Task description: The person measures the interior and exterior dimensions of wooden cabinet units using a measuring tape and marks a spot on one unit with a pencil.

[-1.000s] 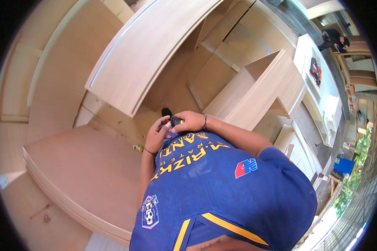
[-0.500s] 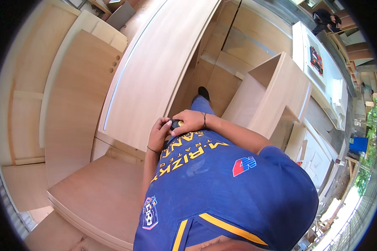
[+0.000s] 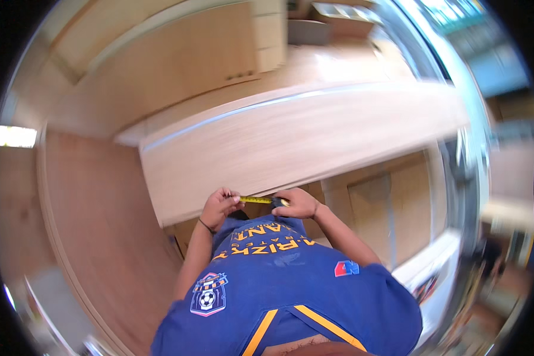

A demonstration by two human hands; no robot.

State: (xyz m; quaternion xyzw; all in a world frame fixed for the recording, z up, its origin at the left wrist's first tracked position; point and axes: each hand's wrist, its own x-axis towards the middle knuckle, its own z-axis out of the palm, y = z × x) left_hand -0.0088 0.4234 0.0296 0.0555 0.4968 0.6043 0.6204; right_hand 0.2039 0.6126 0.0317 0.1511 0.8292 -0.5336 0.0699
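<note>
One fisheye head view — worn above and behind the fingers (image 3: 231, 204) — looks down over the near blue shirt (image 3: 291, 285) to the pale panel (image 3: 302, 136) beyond them.

A long panel (image 3: 302, 142) lies crosswise before the person, just beyond both hands. The left hand (image 3: 221, 206) is at one end of the tape blade (image 3: 256, 200), the right hand (image 3: 299, 203) around the tape case (image 3: 277, 203), with the blade spanning the gap between them near the panel's close edge. Behind the panel, toward the left, is another board (image 3: 184, 68). A broad board (image 3: 107, 237) is at the person's left; past the right forearm, wooden sheets (image 3: 368, 219) lie between the long panel and a slab (image 3: 428, 259).
</note>
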